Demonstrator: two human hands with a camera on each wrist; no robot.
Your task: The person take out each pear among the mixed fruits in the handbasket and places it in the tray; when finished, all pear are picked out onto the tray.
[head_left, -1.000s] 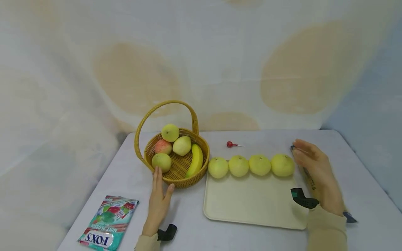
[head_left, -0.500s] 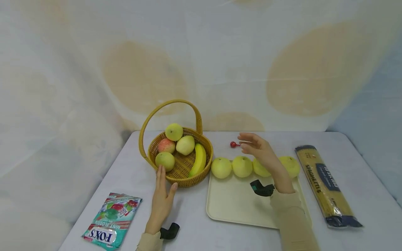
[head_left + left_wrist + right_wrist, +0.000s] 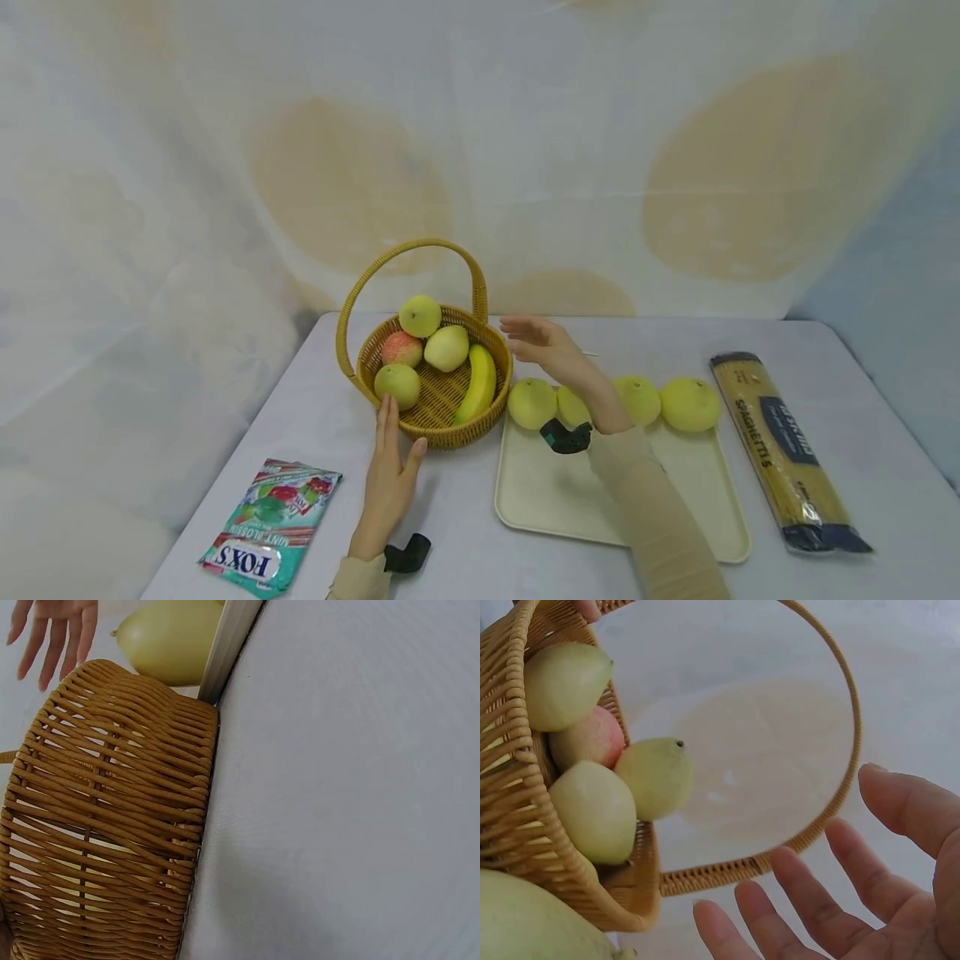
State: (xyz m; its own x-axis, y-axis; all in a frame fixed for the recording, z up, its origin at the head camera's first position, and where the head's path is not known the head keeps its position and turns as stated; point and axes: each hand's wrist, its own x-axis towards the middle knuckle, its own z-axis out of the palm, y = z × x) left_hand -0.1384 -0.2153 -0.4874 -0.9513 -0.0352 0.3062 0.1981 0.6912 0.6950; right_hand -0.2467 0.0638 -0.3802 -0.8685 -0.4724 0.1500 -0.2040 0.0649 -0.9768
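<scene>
A wicker basket (image 3: pixel 450 437) with a tall handle holds a banana (image 3: pixel 478 385), a reddish peach (image 3: pixel 401 348) and several yellow-green pears (image 3: pixel 446 348). My left hand (image 3: pixel 388 492) is at the basket's front-left rim, fingers straight, fingertips overlapping the nearest pear in the head view. Over the table just right of the basket, my right hand (image 3: pixel 555 354) holds nothing; its fingers are spread and relaxed in the right wrist view, with the basket handle (image 3: pixel 853 712) behind them. The basket's woven side (image 3: pixel 105 825) fills much of the left wrist view.
A cream tray (image 3: pixel 555 500) stands right of the basket, with several yellow-green pears (image 3: pixel 690 404) lined along its far edge. Farther right lies a spaghetti packet (image 3: pixel 787 450). A candy bag (image 3: pixel 272 525) lies front left. A white lollipop stick (image 3: pixel 591 354) shows behind the right hand.
My right hand has swept left from beside the spaghetti packet, past the pears and lollipop, to the basket's right side. The left hand has stayed at the basket rim.
</scene>
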